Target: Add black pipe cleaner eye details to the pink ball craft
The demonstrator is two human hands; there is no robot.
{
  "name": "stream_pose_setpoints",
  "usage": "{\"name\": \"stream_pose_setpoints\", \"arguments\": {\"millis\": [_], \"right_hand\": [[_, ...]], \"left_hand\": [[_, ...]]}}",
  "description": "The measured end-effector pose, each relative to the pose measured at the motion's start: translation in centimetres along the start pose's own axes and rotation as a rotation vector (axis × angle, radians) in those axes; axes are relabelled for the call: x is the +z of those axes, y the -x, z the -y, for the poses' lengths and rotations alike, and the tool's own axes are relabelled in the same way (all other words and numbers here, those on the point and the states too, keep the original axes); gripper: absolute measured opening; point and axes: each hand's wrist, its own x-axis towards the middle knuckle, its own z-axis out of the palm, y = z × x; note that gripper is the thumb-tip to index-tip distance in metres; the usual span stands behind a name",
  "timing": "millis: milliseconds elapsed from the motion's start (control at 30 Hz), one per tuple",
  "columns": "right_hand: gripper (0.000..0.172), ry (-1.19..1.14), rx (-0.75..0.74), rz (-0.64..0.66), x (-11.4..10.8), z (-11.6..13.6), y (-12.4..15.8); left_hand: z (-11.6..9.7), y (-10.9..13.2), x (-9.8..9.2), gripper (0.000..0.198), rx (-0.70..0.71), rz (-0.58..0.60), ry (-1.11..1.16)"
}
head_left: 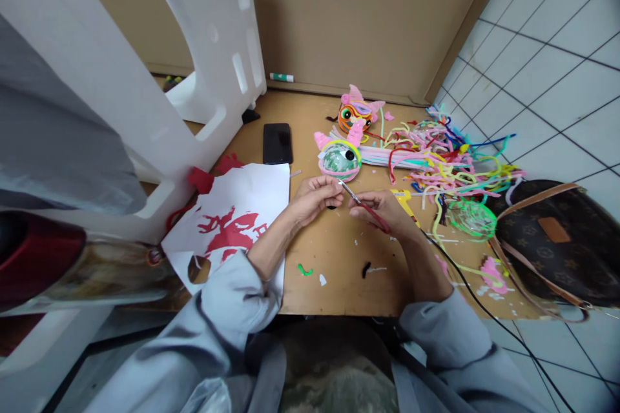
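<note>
My right hand [387, 211] is wrapped round a pair of scissors [349, 192] with red handles and metal blades. The blades point up and left toward my left hand [316, 197]. Thumb and fingertips of that hand pinch together at the blade tips, on a tiny whitish piece too small to make out. Just beyond the fingers sits a round craft creature [334, 160] with pink ears, a yellow rim and a googly eye. Behind it stands a second, orange-rimmed craft creature [353, 117], also with pink ears.
Pipe cleaners [455, 164] are heaped at the right, beside a green mesh ball [471, 218], a yellow glue gun [403, 199] with a black cord and a brown handbag [557, 239]. To the left lie a black phone [278, 143] and white paper [271, 190] with red cutouts. Scraps dot the table.
</note>
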Motion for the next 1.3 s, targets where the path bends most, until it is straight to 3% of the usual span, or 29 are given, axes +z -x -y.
{"name": "stream_pose_setpoints", "arguments": {"millis": [400,567,733,967,1300], "right_hand": [[0.044,0.059,0.012,-0.002,-0.2,0.3,0.1],[0.049,-0.012,0.058,-0.128,-0.4,1.0,0.2],[0.046,-0.039,0.065,-0.074,-0.3,1.3,0.4],[0.046,-0.181,-0.110,-0.379,0.3,0.0,-0.4],[0.045,-0.189,-0.074,-0.369,1.0,0.0,-0.9]], "left_hand": [[-0.5,0.1,-0.4,0.031,-0.020,0.043,-0.045],[-0.7,0.3,-0.8,0.033,-0.101,0.108,-0.104],[-0.7,0.3,-0.7,0.032,-0.092,0.109,-0.110],[0.3,0.1,-0.3,0.037,-0.057,0.062,-0.112],[1.4,0.1,0.4,0.037,-0.033,0.078,-0.139]]}}
